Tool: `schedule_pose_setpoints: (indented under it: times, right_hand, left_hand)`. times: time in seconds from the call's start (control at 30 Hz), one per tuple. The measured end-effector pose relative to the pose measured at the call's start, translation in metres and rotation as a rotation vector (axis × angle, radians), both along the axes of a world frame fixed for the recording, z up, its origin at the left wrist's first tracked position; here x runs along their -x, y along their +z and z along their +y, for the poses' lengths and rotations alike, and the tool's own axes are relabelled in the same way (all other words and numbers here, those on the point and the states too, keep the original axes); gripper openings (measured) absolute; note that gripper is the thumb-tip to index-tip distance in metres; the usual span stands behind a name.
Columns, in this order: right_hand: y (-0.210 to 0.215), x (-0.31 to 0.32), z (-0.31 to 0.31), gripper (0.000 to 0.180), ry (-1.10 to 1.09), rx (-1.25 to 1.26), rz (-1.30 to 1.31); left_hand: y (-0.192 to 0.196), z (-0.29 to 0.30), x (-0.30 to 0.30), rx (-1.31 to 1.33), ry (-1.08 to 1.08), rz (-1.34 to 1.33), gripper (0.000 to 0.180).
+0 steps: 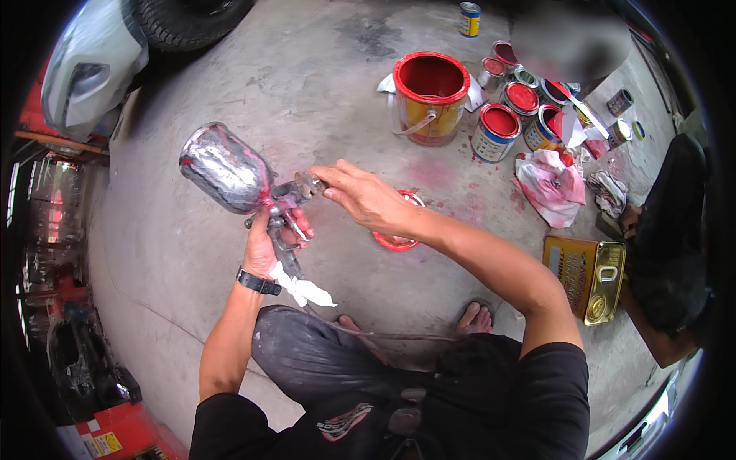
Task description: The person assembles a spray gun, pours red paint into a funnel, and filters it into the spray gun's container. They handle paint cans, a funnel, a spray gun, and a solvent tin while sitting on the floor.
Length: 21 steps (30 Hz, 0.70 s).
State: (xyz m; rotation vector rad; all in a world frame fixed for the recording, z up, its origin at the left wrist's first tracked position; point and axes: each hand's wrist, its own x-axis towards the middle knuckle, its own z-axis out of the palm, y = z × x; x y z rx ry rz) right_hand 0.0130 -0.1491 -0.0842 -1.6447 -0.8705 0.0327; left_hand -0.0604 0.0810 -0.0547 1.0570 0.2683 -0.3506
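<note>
A paint spray gun [287, 201] with a silver, red-smeared cup [226, 167] is held up left of centre, its cup tilted to the upper left. My left hand [264, 247] is wrapped round its grip, with red paint on the fingers. With thumb and fingers, my right hand [364, 195] grips the nozzle end [309, 185] of the gun. A white cloth or tissue [301, 290] hangs by my left wrist. Behind my right hand, a red-rimmed lid or shallow tin [397, 238] lies on the floor, partly covered.
A big red-stained pail [431, 96] stands ahead. Several paint cans [494, 136] crowd to its right, near stained rags [550, 188]. A yellow rectangular tin [584, 277] stands by another person [671, 238] at right. A hose [406, 336] crosses near my feet. A vehicle wheel [188, 23] is at upper left.
</note>
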Motion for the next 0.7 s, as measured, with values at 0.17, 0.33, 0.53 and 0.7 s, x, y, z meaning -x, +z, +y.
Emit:
schedule_pose_setpoints:
  times: [0.17,0.33,0.53,0.7]
  right_hand:
    - [-0.033,-0.003,0.003,0.038,-0.099,-0.05,-0.236]
    - [-0.018,0.039,0.0,0.049,-0.059,-0.096,0.124]
    - [0.034,0.05,-0.016,0.051,-0.001,-0.12,0.067]
    - [0.076,0.03,-0.054,0.028,-0.097,-0.028,0.108]
  left_hand:
    - [-0.032,0.022,0.003,0.1,0.048,0.028,0.056]
    - [-0.03,0.008,-0.006,-0.144,0.093,0.002,0.048]
    - [-0.003,-0.007,0.002,-0.422,0.062,0.001,0.044]
    - [-0.009,-0.022,0.006,-0.44,-0.06,-0.078,0.039]
